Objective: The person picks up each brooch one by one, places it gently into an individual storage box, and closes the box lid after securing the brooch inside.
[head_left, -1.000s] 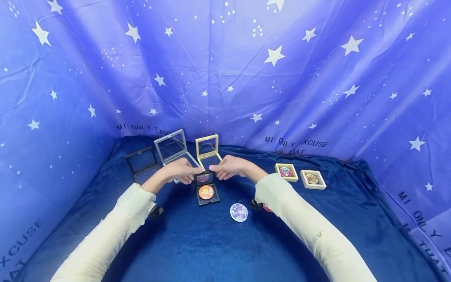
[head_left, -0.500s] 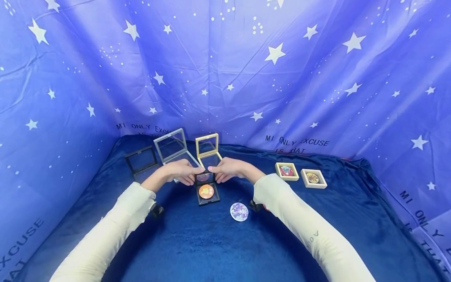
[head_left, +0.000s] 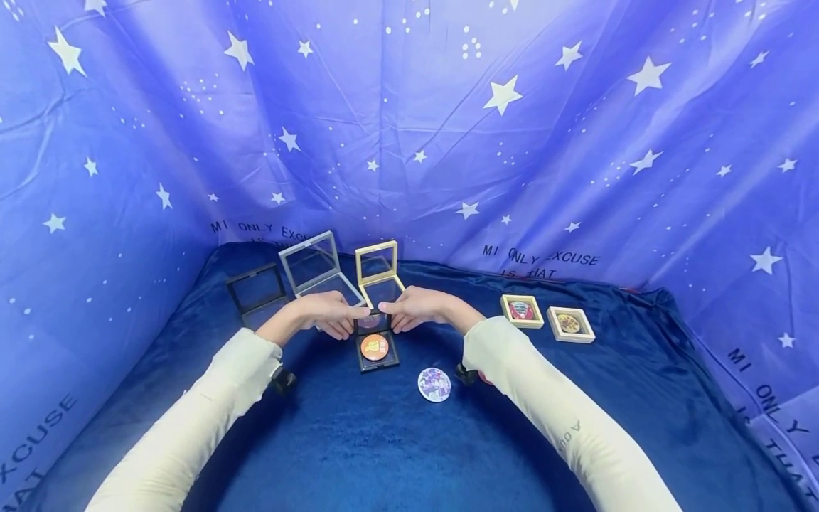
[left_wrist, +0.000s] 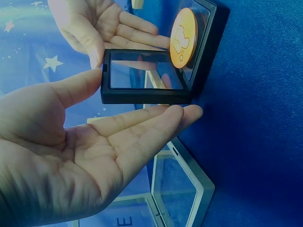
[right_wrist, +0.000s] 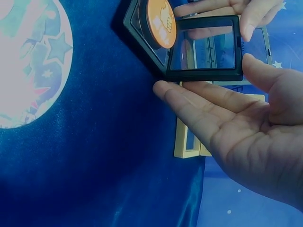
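Observation:
A small black display case stands open on the blue cloth, its clear lid raised. An orange round badge with a yellow print lies on its base. My left hand holds the lid's left side, thumb at the top edge and fingers along the side, as the left wrist view shows. On the opposite side my right hand holds the lid the same way; both thumb tips are close together. A purple-and-white round badge lies nearer the front right. A red item is mostly hidden by my right sleeve.
Behind my hands stand three more opened cases: black, grey and pale yellow. Two cream frames, one with a red badge and one with a yellow badge, lie at right. A starry curtain encloses the table.
Both hands keep their places on the lid with barely any movement. The whole head view shifts slightly.

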Available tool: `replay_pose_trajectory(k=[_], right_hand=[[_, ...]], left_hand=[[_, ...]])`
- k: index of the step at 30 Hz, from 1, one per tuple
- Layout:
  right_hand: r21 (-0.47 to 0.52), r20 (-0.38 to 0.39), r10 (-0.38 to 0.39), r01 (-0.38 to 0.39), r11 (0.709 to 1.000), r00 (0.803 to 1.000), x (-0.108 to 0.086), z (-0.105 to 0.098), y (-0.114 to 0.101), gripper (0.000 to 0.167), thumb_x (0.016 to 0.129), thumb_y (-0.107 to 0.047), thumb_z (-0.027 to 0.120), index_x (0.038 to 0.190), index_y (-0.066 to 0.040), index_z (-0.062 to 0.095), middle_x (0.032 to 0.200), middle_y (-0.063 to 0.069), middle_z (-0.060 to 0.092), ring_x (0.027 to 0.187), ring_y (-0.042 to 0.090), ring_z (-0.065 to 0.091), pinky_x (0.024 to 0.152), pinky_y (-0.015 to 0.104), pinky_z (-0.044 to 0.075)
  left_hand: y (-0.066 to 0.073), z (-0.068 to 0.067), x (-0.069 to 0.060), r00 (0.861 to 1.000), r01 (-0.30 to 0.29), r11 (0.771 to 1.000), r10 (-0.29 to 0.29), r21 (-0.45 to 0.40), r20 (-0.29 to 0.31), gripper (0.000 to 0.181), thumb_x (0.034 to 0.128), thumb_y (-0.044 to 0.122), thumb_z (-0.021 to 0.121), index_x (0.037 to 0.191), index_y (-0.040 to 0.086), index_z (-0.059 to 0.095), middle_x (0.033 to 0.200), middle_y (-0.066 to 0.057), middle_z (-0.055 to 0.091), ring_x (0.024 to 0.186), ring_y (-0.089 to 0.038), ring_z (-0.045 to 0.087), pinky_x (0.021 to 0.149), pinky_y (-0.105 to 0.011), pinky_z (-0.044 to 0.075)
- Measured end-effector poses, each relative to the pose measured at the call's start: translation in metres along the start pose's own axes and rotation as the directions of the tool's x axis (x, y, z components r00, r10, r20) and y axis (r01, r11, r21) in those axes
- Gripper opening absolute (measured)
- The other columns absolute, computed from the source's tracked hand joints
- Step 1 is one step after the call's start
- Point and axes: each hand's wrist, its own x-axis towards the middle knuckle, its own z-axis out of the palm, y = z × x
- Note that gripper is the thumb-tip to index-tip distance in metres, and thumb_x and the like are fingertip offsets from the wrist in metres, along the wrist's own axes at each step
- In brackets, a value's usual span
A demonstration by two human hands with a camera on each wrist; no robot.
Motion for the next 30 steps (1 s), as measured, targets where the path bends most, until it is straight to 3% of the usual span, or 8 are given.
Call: replay_pose_trajectory(k=[15,24,30], right_hand=[[-0.049,0.054,-0.039,0.042,0.998,0.998,0.0,-0.003,0.004,0.05,0.107,-0.036,0.054,0.134,0.006,0.062,0.128,0.025,0.068,0.123,0.032,0.067,0.104,0.04,0.054],[-0.01,0.098,-0.076,0.077,0.997,0.992,0.002,-0.006,0.01,0.054,0.107,-0.032,0.054,0.145,0.005,0.051,0.141,0.025,0.06,0.129,0.033,0.062,0.106,0.04,0.052],[-0.015,0.11,-0.081,0.084,0.996,0.991,0.0,-0.007,0.012,0.053,0.104,-0.031,0.059,0.144,0.004,0.053,0.144,0.021,0.059,0.13,0.03,0.062,0.106,0.037,0.052]], left_hand=[[-0.001,-0.001,-0.002,0.999,-0.029,1.0,0.03,-0.004,0.039,0.062,0.1043,0.041,0.055,0.134,-0.013,0.058,0.128,-0.033,0.065,0.122,-0.04,0.066,0.103,-0.045,0.054],[-0.002,-0.004,0.0,0.997,-0.057,0.998,0.056,0.02,0.052,0.058,0.1019,0.037,0.059,0.133,-0.012,0.06,0.128,-0.033,0.065,0.122,-0.04,0.066,0.104,-0.045,0.054],[0.001,-0.005,-0.001,0.997,-0.06,0.997,0.057,0.049,0.056,0.06,0.098,0.038,0.065,0.13,-0.013,0.061,0.127,-0.031,0.067,0.119,-0.039,0.067,0.103,-0.045,0.054]])
